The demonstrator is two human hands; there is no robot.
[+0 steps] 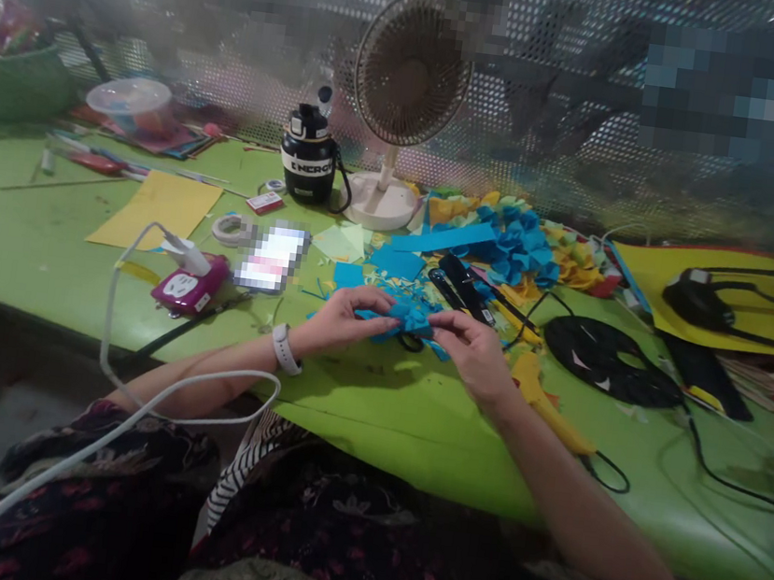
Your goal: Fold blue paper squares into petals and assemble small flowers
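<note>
Between my two hands is a small piece of folded blue paper (pixel 413 316), held just above the green table. My left hand (pixel 354 316), with a pale watch on its wrist, pinches the paper's left side. On the opposite side, the thumb and fingers of my right hand (pixel 470 345) are closed on it. Blue and yellow paper scraps (pixel 388 283) lie right behind my fingers. A black-handled tool (pixel 462 285) rests beside them, close to my right hand. Nearer my right forearm lies a yellow glue gun (pixel 548 409).
A beige fan (pixel 413 77) and a black bottle (pixel 306 158) stand at the back. Blue paper pieces (pixel 516 240) are heaped behind my right hand. To the left are a phone (pixel 272 257), a tape roll (pixel 232 230) and a purple power socket (pixel 188 289); its white cable (pixel 205 390) crosses my left forearm.
</note>
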